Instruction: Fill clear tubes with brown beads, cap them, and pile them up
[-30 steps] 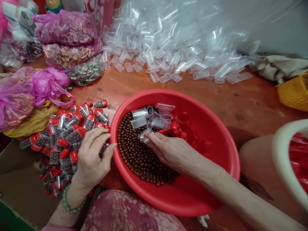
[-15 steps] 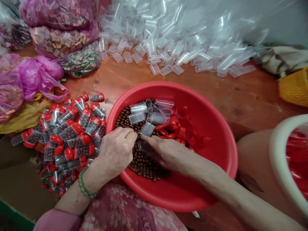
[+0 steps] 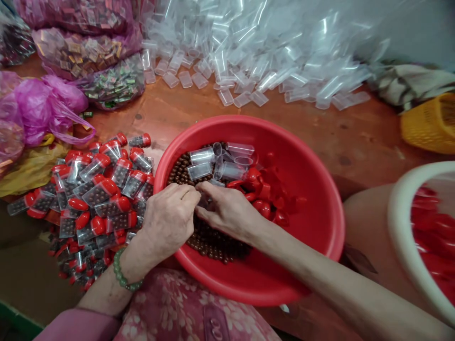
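Note:
My left hand (image 3: 170, 213) is curled closed over the near left rim of the red basin (image 3: 313, 189), its fingertips meeting those of my right hand; what it holds is hidden. My right hand (image 3: 231, 208) is bent round a clear plastic container (image 3: 210, 203), seen in part between thumb and fingers. Brown round beads (image 3: 209, 246) lie under both hands in the basin. Clear empty containers (image 3: 232, 170) rest on the beads, and red caps (image 3: 263, 189) lie to their right.
Filled, red-capped containers (image 3: 103, 189) are heaped left of the basin. Clear containers (image 3: 263, 61) pile up behind it. Pink bags (image 3: 39, 109) stand at the back left, a yellow basket (image 3: 426, 123) at the right, and a pale tub (image 3: 398, 203) of red pieces near it.
My right hand has turned and moved up against my left hand. The clear container that lay above its fingers is now mostly covered. The whole view has shifted slightly.

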Tool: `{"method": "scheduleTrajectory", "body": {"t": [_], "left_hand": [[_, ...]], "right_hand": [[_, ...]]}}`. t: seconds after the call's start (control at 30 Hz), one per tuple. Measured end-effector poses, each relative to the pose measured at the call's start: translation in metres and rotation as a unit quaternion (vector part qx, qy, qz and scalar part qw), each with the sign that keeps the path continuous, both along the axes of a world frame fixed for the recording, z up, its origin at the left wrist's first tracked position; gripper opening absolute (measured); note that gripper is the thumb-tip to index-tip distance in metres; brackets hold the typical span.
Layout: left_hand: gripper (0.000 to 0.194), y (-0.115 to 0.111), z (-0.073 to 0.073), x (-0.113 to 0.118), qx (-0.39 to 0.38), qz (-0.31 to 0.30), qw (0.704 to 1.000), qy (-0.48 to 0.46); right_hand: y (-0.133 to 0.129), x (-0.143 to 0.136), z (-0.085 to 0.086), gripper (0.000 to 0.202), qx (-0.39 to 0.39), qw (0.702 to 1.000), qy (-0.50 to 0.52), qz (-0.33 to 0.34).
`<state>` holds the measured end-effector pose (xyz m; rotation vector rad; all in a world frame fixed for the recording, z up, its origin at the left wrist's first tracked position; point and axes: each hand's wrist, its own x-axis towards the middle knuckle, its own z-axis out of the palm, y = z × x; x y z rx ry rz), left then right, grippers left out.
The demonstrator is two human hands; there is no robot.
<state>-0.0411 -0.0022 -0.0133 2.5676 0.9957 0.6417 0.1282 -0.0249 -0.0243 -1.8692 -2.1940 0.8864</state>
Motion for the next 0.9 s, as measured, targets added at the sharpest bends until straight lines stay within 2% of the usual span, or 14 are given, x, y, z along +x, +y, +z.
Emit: {"method": "scheduleTrajectory", "body": {"t": [0.1,0.2,0.4,0.5,0.63,0.7,0.77,0.83,0.9], "left_hand": [[0.022,0.001,-0.001,0.0,0.004,0.002,1.0,-0.009],[0.021,0.001,-0.001,0.001,0.004,0.001,1.0,-0.018],[0.021,0.001,0.001,0.001,-0.015,0.005,1.0,0.009],[0.019,0.001,0.002,0.001,-0.019,0.0,1.0,0.015],[0.022,0.003,0.005,0.0,-0.019,-0.009,0.999,0.027],[0.026,0.004,0.009,-0.002,-0.025,-0.042,0.998,0.045],[0.031,0.003,0.015,-0.003,-0.052,-0.105,0.99,0.08],[0.037,0.001,0.021,-0.002,-0.092,-0.17,0.973,0.124],[0.042,-0.003,0.026,0.001,-0.119,-0.206,0.958,0.16]], "right_hand": [[0.008,-0.011,-0.01,0.018,-0.002,0.999,-0.032,-0.014],[0.003,-0.013,-0.016,0.016,-0.034,0.999,-0.034,-0.012],[-0.021,-0.003,-0.012,0.003,-0.179,0.984,-0.011,0.004],[-0.02,0.004,-0.012,0.01,-0.271,0.962,0.006,-0.016],[-0.009,0.01,-0.019,0.019,-0.403,0.91,0.073,-0.061],[-0.005,0.012,-0.02,0.019,-0.441,0.886,0.121,-0.085],[-0.003,0.012,-0.02,0.018,-0.459,0.865,0.171,-0.106],[-0.003,0.012,-0.019,0.016,-0.466,0.848,0.218,-0.127],[-0.006,0.013,-0.019,0.014,-0.46,0.835,0.262,-0.15]]}}
